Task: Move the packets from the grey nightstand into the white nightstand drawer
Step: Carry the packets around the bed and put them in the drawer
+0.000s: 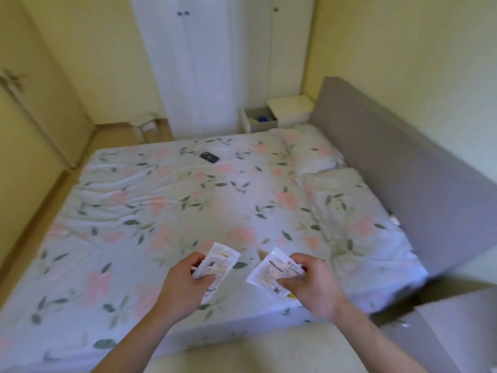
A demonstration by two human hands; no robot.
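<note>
A white packet [217,265] is gripped in the left hand [185,286], fingers curled round its lower part; a second white packet [271,273] is pinched between thumb and fingers of the right hand [312,284]; both are held above the near edge of the bed [161,205]; the white nightstand [290,110] is seen across the bed, its drawer [258,119] pulled open beside the grey headboard [390,162]; a dark phone [209,157] is seen lying on the sheet.
</note>
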